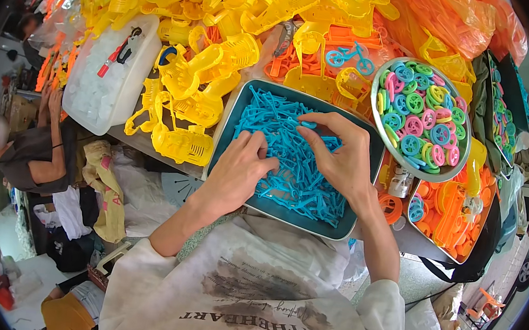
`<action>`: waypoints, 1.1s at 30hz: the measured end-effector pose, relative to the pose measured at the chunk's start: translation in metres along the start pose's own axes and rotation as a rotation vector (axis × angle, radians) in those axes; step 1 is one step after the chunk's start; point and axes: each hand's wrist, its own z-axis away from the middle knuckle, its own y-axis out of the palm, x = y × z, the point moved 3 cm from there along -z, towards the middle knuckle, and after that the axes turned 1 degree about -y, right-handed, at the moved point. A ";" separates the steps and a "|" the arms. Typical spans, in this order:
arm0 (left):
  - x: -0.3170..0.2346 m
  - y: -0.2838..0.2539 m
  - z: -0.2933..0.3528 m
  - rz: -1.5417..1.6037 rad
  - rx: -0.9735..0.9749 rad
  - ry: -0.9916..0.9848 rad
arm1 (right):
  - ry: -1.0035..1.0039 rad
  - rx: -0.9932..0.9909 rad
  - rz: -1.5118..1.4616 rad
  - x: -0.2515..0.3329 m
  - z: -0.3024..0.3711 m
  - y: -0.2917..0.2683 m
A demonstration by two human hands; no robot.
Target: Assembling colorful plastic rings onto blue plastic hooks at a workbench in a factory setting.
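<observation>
White shirt fabric (246, 290) lies nearest, then a table (136, 142) heaped with yellow plastic parts (199, 82), a co-worker (39, 156) off to the left. A teal tray (368, 162) holds slender blue pieces (308, 179) pointing every way; a metal bowl (463, 149) beside it holds multicoloured wheels (440, 134). The left hand (238, 169) bunches among the pieces, its hold unclear. Over the tray, the right hand (345, 150) pinches a small blue piece (308, 124), long axis roughly sideways.

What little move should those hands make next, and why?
Perhaps the left hand should pick out one slim blue plastic part: its fingers reach down among the loose parts in the tray, while the right hand pinches a small blue piece above them.
</observation>
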 end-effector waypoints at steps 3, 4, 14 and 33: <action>0.000 -0.002 0.001 -0.010 -0.015 -0.001 | -0.011 -0.003 -0.018 0.000 0.001 0.001; 0.001 -0.003 0.001 -0.010 -0.048 0.013 | -0.016 -0.012 -0.024 0.000 0.001 0.001; 0.011 -0.017 0.008 0.341 -0.263 -0.105 | 0.005 -0.019 -0.038 -0.001 0.000 0.000; 0.004 -0.007 -0.013 0.816 -0.515 -0.326 | 0.232 0.147 -0.481 -0.015 0.003 0.002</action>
